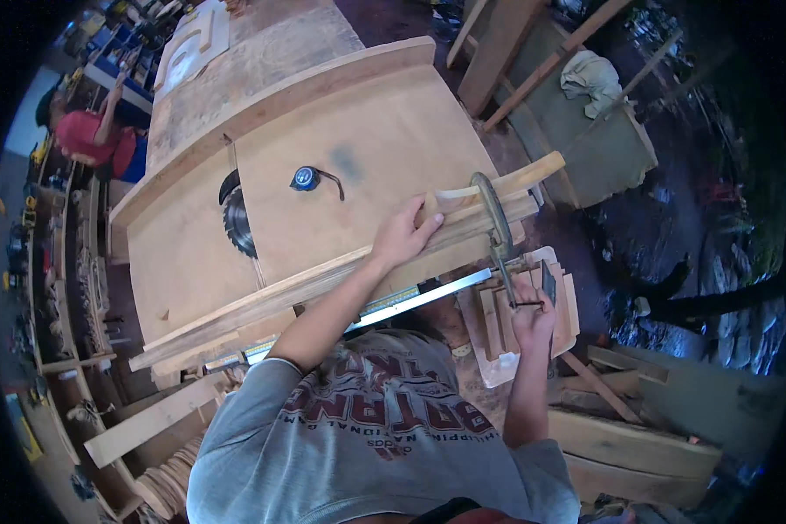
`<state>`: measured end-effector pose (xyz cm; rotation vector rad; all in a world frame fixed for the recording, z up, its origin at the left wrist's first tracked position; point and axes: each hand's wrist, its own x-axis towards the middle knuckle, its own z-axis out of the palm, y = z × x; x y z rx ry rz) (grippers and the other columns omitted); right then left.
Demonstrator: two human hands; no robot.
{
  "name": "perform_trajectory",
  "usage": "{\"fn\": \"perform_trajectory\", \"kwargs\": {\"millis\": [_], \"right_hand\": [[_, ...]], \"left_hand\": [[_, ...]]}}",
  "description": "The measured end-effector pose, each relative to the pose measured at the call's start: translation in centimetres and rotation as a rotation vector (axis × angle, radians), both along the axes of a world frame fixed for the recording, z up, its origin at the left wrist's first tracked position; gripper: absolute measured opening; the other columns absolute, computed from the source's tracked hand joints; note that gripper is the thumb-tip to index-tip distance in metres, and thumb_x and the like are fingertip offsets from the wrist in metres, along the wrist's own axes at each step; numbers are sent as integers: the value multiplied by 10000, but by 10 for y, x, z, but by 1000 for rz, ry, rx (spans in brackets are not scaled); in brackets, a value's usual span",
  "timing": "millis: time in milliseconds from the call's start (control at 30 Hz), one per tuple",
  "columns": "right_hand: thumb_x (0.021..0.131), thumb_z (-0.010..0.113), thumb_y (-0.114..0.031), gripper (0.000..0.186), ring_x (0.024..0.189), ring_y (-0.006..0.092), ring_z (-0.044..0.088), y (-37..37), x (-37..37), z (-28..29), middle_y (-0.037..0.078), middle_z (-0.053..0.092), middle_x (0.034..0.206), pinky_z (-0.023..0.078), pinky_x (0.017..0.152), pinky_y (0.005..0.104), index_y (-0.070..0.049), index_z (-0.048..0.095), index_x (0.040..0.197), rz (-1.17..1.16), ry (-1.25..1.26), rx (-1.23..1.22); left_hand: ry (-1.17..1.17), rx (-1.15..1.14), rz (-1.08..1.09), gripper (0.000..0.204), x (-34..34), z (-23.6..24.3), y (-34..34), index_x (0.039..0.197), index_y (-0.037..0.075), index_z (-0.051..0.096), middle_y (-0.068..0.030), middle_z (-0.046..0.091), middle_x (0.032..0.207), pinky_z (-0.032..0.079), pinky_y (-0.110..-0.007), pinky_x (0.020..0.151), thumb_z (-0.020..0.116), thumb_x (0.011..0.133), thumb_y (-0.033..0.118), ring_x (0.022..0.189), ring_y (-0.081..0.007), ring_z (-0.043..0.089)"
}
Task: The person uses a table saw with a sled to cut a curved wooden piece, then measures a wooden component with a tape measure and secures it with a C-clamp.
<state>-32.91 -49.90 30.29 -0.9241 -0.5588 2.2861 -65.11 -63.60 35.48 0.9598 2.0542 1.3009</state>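
At the front right edge of the wooden saw table [384,122], my left hand [402,234] is closed on the near end of a curved wooden piece [506,182]. A metal C-clamp [496,218] spans that piece and the table's front rail [472,225]. Below it, my right hand [533,319] is closed on the clamp's screw handle [524,304]. A dark flat object [548,284] shows beside the right fingers; its kind is unclear. A blue tape measure [305,178] lies on the table, its end hook side stretched toward the right.
A toothed circular saw blade [237,224] stands up through the table at left. A metal guide rail [419,299] runs along the front. A pale crate [498,371] of wood pieces sits below my right hand. A person in red [83,135] is at far left.
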Motion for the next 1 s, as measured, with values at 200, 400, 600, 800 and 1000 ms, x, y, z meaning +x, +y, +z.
{"fn": "perform_trajectory", "kwargs": {"millis": [200, 400, 600, 800, 1000], "right_hand": [[922, 642, -477, 893, 1238, 409, 579, 23, 12, 1, 273, 552, 1348, 479, 1036, 484, 98, 317, 1522, 489, 253, -413], [911, 684, -544, 781, 922, 244, 709, 53, 17, -53, 158, 664, 1088, 608, 803, 378, 40, 478, 1387, 813, 507, -526], [921, 749, -186, 364, 775, 139, 674, 73, 2, -25, 28, 655, 906, 616, 676, 326, -48, 586, 1215, 1016, 9, -117], [922, 740, -187, 262, 749, 147, 673, 46, -2, 1, 39, 677, 909, 595, 742, 356, -84, 634, 1138, 915, -558, 346], [937, 672, -145, 274, 753, 230, 676, 47, 11, -19, 55, 690, 877, 532, 961, 442, -112, 612, 1202, 848, -134, 33]], "left_hand": [[178, 40, 4, 547, 2, -3, -5, 1354, 30, 582, -245, 697, 1114, 525, -466, 900, 624, 979, 425, 1028, -385, 681], [67, -80, -34, 587, 1, -7, -7, 1398, 34, 533, -255, 663, 1225, 496, -485, 962, 582, 995, 459, 1142, -421, 628], [241, -16, -37, 580, 3, 3, -10, 1374, 13, 532, -256, 647, 1234, 491, -492, 974, 565, 1006, 459, 1165, -422, 615], [187, -53, -25, 587, 5, 6, -9, 1376, -9, 529, -248, 643, 1249, 486, -490, 993, 564, 1008, 447, 1169, -424, 613], [195, -36, -68, 599, 0, -3, -3, 1401, -16, 518, -255, 661, 1207, 494, -495, 967, 552, 1016, 442, 1150, -420, 629]]}}
